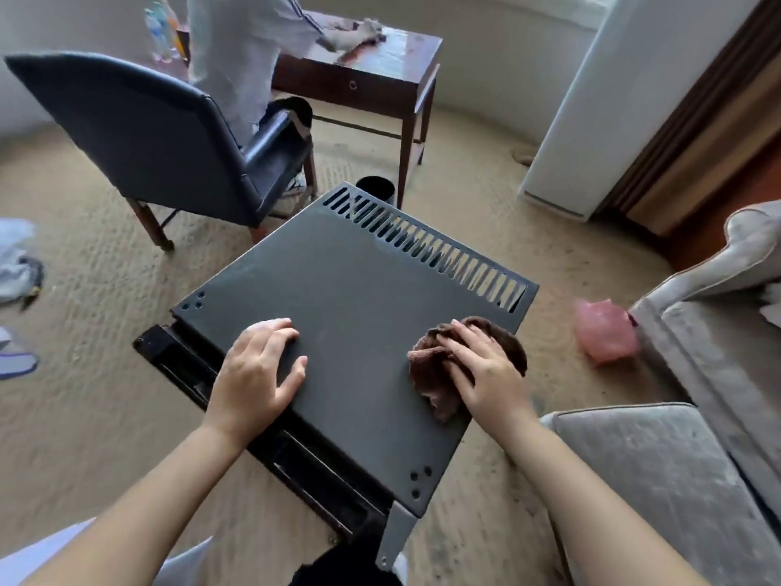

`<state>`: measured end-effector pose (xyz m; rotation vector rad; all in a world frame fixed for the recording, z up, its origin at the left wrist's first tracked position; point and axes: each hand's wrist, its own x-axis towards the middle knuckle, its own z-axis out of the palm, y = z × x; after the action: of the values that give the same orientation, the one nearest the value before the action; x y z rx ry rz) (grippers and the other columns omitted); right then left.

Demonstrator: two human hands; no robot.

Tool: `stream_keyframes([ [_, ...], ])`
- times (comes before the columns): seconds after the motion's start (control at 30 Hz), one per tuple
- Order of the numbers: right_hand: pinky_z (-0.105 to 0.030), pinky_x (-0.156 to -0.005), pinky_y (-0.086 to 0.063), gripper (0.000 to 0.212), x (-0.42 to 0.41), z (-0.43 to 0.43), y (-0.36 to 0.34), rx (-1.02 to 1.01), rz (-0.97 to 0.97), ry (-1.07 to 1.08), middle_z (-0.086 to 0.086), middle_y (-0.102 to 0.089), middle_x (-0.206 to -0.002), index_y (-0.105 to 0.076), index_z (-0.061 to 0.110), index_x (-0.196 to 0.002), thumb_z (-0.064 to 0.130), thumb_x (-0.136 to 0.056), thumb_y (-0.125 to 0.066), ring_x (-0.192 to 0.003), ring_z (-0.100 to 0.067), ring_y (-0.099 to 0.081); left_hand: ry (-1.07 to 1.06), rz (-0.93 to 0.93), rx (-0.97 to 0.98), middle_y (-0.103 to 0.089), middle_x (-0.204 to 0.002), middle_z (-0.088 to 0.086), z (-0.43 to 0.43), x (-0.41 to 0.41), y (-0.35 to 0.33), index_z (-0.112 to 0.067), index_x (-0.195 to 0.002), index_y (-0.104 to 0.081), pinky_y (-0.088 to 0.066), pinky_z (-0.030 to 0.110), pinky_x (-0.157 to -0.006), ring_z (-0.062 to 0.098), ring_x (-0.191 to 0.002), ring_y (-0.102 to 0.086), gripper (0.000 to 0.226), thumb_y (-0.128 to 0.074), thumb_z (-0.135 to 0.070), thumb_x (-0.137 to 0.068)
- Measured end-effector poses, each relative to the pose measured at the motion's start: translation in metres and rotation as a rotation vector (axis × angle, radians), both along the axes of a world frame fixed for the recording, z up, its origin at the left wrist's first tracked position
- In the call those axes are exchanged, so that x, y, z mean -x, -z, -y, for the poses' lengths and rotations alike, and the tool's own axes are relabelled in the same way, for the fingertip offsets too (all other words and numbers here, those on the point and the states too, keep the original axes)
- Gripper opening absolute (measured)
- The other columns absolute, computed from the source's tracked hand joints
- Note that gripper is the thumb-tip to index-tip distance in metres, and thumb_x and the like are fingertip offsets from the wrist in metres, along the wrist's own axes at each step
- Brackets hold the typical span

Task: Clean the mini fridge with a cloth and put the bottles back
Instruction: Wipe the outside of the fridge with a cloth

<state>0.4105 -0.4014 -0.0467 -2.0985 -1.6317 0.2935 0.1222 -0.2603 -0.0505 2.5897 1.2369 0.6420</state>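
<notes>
The right hand (481, 365) is pressing down on a brown cloth (437, 393) with its fingers spread and fairly straight, not curled around it. The cloth is lying bunched on the dark top of the mini fridge (359, 281), close to its right edge. The left hand (258, 365) is resting open on the same top, near the front left edge, with its fingers relaxed and holding nothing. The two hands are lying well apart on the panel. The fridge is standing on the beige carpet (97, 289), with a row of vent slots running along the far side of its top. Just behind it a small black bin (376, 190) is sitting on the floor, with a dark blue chair (139, 133) to its left. Farther back, another person (241, 48) is leaning over a wooden desk (393, 57), and the bottles (162, 31) are standing together at the desk's left end. A grey sofa (676, 480) is filling the right side, with a pink bag (604, 336) lying on the carpet beside it.
</notes>
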Motion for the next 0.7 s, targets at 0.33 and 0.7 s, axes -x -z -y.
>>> stream_keyframes([
  [0.33, -0.034, -0.120, -0.009, 0.042, -0.039, -0.105, -0.013, 0.095, 0.077, -0.259, 0.003, -0.029, -0.156, -0.047, 0.023, -0.141, 0.030, -0.100, -0.048, -0.147, -0.019, -0.018, -0.216, 0.030, 0.077, -0.066, -0.107, 0.002, 0.035, -0.067, -0.020, -0.011, -0.101, -0.066, -0.039, 0.029, -0.095, 0.021, -0.104, -0.057, 0.038, -0.044, -0.037, -0.083],
  [0.7, -0.037, -0.096, -0.049, 0.021, -0.114, -0.081, 0.000, -0.242, 0.050, -0.712, -0.006, -0.061, -0.125, -0.073, 0.017, -0.107, 0.024, -0.088, -0.066, -0.117, -0.026, -0.055, -0.663, 0.133, 0.087, -0.063, -0.110, -0.004, 0.119, -0.133, -0.027, -0.013, -0.105, -0.065, -0.028, 0.012, -0.094, 0.016, -0.108, -0.052, 0.019, -0.063, -0.012, -0.086],
])
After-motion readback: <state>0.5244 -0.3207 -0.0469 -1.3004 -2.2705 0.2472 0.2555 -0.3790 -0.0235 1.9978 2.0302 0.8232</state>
